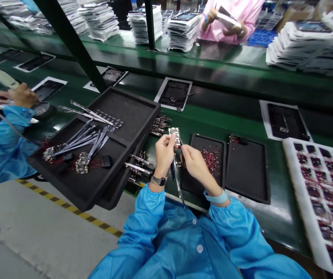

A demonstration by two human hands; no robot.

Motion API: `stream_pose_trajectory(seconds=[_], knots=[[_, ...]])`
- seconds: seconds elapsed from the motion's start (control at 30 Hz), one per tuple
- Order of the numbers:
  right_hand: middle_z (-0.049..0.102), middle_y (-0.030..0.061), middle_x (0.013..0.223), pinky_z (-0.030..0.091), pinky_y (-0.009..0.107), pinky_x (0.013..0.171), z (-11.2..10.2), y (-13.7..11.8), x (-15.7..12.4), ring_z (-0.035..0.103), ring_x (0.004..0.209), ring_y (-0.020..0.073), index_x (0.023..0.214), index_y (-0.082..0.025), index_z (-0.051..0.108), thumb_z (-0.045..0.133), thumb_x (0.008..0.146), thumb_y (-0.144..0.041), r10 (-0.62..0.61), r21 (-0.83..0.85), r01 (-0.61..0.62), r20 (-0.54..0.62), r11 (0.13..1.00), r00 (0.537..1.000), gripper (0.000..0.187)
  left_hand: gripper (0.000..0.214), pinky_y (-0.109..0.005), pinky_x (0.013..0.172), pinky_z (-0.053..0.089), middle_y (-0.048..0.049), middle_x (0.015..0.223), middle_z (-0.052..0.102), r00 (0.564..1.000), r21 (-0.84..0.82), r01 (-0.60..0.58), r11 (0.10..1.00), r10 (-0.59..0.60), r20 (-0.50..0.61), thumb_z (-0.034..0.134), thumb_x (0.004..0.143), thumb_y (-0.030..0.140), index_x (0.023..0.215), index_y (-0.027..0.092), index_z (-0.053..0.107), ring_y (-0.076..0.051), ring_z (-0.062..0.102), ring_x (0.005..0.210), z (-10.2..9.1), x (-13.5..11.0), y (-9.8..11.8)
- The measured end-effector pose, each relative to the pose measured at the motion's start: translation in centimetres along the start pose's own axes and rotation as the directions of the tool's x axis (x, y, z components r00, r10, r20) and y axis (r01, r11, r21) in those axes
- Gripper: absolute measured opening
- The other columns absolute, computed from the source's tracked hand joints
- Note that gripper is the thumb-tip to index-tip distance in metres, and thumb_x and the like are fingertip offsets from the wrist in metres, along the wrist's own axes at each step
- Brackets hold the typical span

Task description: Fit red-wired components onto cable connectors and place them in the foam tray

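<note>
My left hand [164,150] pinches a small panel of circuit boards [174,133], pale with dark marks, near the front of the green bench. Close on its right, my right hand [194,158] is closed, fingertips together at the panel's lower edge. A thin dark piece shows at those fingertips, too small to name. Below the hands a long narrow flex strip [179,188] hangs toward my lap; its upper end is hidden by my fingers. Just beyond my right hand is a black tray [194,182] holding many tiny red parts [211,159].
At left, stacked black trays [137,112] carry flex strips and wired parts. A second black tray [249,170] and a white foam tray [292,162] of wired components stand right. Dark panels [174,91] lie along the line. A co-worker's hands [24,96] work at far left.
</note>
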State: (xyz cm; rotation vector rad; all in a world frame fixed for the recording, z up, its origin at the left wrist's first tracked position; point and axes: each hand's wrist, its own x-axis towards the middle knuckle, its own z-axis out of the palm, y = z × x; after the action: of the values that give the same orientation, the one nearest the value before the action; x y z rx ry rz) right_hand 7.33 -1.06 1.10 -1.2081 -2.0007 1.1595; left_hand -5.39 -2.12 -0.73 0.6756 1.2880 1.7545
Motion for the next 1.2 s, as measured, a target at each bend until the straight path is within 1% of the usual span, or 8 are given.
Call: stream_pose_trajectory(seconds=[0.2,0.37,0.47,0.6,0.67,0.83,0.97,1.2], knots=[[0.059,0.0006,0.061,0.045,0.029,0.053,0.6,0.3,-0.5,0.055,0.052,0.0161,0.077,-0.022,0.054,0.039,0.105,-0.064,0.046,0.356,-0.077,0.093,0.931,0.995,0.053,0.035,-0.021,0.054,0.044,0.0008,0.065,0.063,0.986,-0.174,0.155,0.972,-0.142,0.086,0.084,0.078,0.045,0.075,0.016,0.064,-0.008,0.056,0.053,-0.6,0.9,0.0],[0.062,-0.0006,0.065,0.050,0.029,0.051,1.0,0.9,-0.8,0.057,0.051,0.0165,0.094,-0.022,0.056,0.047,0.099,-0.070,0.101,0.541,-0.192,0.193,0.819,0.976,0.049,0.033,-0.020,0.052,0.042,0.0002,0.059,0.062,0.976,-0.146,0.208,0.967,-0.195,0.098,0.082,0.081,0.042,0.072,0.015,0.066,-0.008,0.054,0.050,-0.9,0.8,-0.1],[0.061,0.0002,0.067,0.051,0.029,0.054,0.8,1.1,-0.6,0.059,0.055,0.0174,0.088,-0.023,0.054,0.045,0.099,-0.070,0.110,0.487,-0.182,0.174,0.854,0.979,0.050,0.035,-0.020,0.050,0.042,0.0008,0.060,0.062,0.978,-0.132,0.207,0.969,-0.200,0.066,0.083,0.079,0.045,0.074,0.015,0.067,-0.008,0.053,0.048,-0.7,0.5,-0.3],[0.058,0.0002,0.067,0.047,0.028,0.059,0.2,1.2,0.0,0.057,0.062,0.0171,0.078,-0.023,0.052,0.039,0.105,-0.062,0.055,0.218,-0.052,-0.005,0.975,0.998,0.049,0.037,-0.021,0.051,0.044,0.0003,0.063,0.065,0.988,-0.117,0.153,0.981,-0.152,0.022,0.084,0.077,0.048,0.076,0.015,0.068,-0.009,0.056,0.050,-0.4,-0.1,-0.4],[0.060,0.0009,0.069,0.047,0.028,0.063,0.1,1.2,0.3,0.058,0.066,0.0179,0.080,-0.022,0.055,0.037,0.107,-0.057,0.017,0.140,-0.014,-0.017,0.990,1.000,0.047,0.038,-0.021,0.051,0.045,0.0002,0.064,0.065,0.991,-0.118,0.134,0.984,-0.134,0.009,0.084,0.077,0.049,0.076,0.015,0.068,-0.009,0.056,0.051,-0.3,-0.4,-0.5],[0.066,0.0033,0.081,0.049,0.028,0.065,0.4,1.2,0.5,0.061,0.071,0.0188,0.088,-0.022,0.058,0.036,0.107,-0.054,0.040,0.165,-0.041,0.008,0.985,0.999,0.043,0.035,-0.022,0.053,0.048,0.0002,0.064,0.065,0.990,-0.100,0.142,0.985,-0.142,0.013,0.082,0.080,0.048,0.078,0.015,0.069,-0.010,0.057,0.052,-0.1,-1.1,-0.8],[0.065,0.0030,0.078,0.050,0.029,0.063,0.6,1.1,0.4,0.061,0.067,0.0184,0.086,-0.023,0.056,0.036,0.107,-0.055,0.062,0.191,-0.061,0.004,0.980,0.998,0.043,0.034,-0.021,0.054,0.048,-0.0012,0.069,0.067,0.990,-0.109,0.139,0.984,-0.139,0.011,0.082,0.081,0.047,0.076,0.015,0.068,-0.010,0.059,0.056,0.1,-1.4,-0.7],[0.064,0.0029,0.077,0.048,0.027,0.061,0.4,1.0,0.4,0.060,0.068,0.0182,0.083,-0.023,0.054,0.036,0.108,-0.053,0.059,0.151,-0.054,-0.027,0.987,0.998,0.043,0.037,-0.019,0.051,0.045,0.0010,0.062,0.064,0.984,-0.132,0.174,0.976,-0.169,0.052,0.080,0.082,0.049,0.078,0.015,0.065,-0.008,0.055,0.049,0.3,-1.7,-0.8]])
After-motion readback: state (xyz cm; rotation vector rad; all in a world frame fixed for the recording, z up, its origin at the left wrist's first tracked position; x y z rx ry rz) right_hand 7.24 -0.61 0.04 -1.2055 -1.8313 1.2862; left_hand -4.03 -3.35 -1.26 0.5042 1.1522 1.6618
